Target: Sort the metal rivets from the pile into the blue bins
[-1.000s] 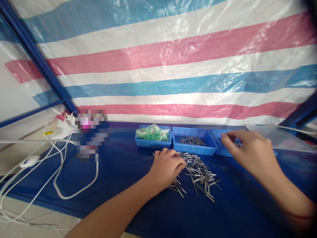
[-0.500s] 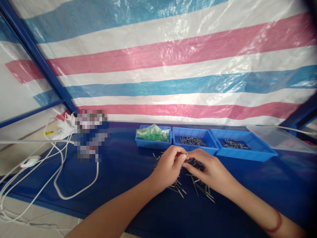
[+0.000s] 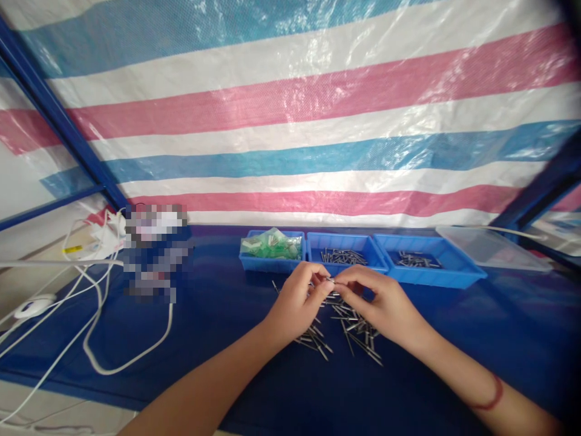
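Observation:
Thumb and forefinger of my left hand point(image 3: 297, 300) are pinched on a small shiny metal piece point(image 3: 330, 280), which looks like one of the blind rivets. My right hand point(image 3: 384, 303) meets it there, its thumb and forefinger closed on the same piece; most of it is hidden by the fingertips. Under and between the hands lies a loose pile of blind rivets point(image 3: 358, 327), slim grey metal pins with thicker ends. More rivets point(image 3: 314, 342) are scattered below my left hand.
Behind the hands stand three blue bins: the left bin point(image 3: 272, 264) holds green-and-clear plastic bags point(image 3: 272, 245), the middle bin point(image 3: 313, 254) and right bin point(image 3: 449, 275) metal pins. A clear lid point(image 3: 494, 248) lies at right. White cables point(image 3: 113, 370) loop across the blue table's left side.
The view has shifted slightly, so the bins and pile appear further left. Both hands stay together at the fingertips, and a bit of the metal piece shows more clearly between them.

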Demonstrator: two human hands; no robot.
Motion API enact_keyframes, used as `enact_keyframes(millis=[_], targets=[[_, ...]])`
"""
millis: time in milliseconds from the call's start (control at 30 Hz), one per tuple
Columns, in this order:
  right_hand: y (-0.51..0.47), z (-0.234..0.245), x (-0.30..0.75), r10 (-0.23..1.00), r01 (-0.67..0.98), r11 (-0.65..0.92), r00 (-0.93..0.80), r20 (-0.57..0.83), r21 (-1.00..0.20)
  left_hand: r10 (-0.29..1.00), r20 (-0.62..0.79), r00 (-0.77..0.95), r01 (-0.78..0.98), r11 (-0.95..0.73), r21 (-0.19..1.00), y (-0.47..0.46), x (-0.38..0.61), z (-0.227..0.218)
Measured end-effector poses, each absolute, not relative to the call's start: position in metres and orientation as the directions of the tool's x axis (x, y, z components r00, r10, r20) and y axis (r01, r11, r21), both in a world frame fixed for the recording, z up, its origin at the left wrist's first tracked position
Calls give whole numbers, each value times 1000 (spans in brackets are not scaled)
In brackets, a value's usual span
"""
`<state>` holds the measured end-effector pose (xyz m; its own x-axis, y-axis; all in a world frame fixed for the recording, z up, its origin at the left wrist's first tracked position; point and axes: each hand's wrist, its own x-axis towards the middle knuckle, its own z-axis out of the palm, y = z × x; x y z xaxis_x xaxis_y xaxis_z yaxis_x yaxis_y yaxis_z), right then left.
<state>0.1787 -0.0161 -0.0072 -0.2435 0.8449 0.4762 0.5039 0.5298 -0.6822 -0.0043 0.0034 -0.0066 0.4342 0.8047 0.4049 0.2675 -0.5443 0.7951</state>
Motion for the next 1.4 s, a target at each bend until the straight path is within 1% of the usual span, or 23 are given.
enact_keyframes(millis=[67,133,267,367,500,667,733,800,833,967,1067,1167,1267,1333,1400], targets=[[-16,-4,182,846,493,525,-212,490,-693,811,397,430,310,-545,779,4,-4,-6],[-16,-3,183,867,454,487,-148,476,-746,821,376,429,346,-534,771,5,-4,-7],[-17,-4,178,918,303,389,-41,395,-870,836,346,426,359,-508,783,6,-1,-12],[-16,-5,175,941,197,332,-9,337,-922,839,343,423,342,-498,797,6,0,-15],[-15,-7,174,953,146,299,1,302,-943,830,352,434,340,-512,789,6,-1,-17],[-14,-10,175,942,168,336,-38,334,-927,788,403,466,376,-588,716,6,-3,-12],[-14,-10,176,931,207,363,-59,359,-908,777,415,473,386,-606,695,6,-3,-9],[-14,-9,178,910,301,412,-81,407,-860,774,430,465,394,-615,683,5,-3,-7],[-14,-8,179,889,359,450,-98,447,-818,774,438,458,396,-619,678,5,-3,-6],[-17,-2,181,753,563,622,-239,614,-544,762,474,442,399,-640,656,4,-3,-6],[-14,5,191,699,679,633,-297,650,-371,745,500,441,428,-665,613,4,-4,-7],[-5,12,220,699,817,517,-229,677,-257,732,494,470,491,-681,543,4,-6,-4],[8,12,262,732,944,269,-72,678,-191,735,421,532,575,-678,458,3,-7,0],[16,8,285,761,983,93,33,647,-159,745,365,558,624,-667,408,1,-6,2],[20,3,297,776,994,-10,79,626,-113,740,322,591,640,-673,370,-2,-6,3]])
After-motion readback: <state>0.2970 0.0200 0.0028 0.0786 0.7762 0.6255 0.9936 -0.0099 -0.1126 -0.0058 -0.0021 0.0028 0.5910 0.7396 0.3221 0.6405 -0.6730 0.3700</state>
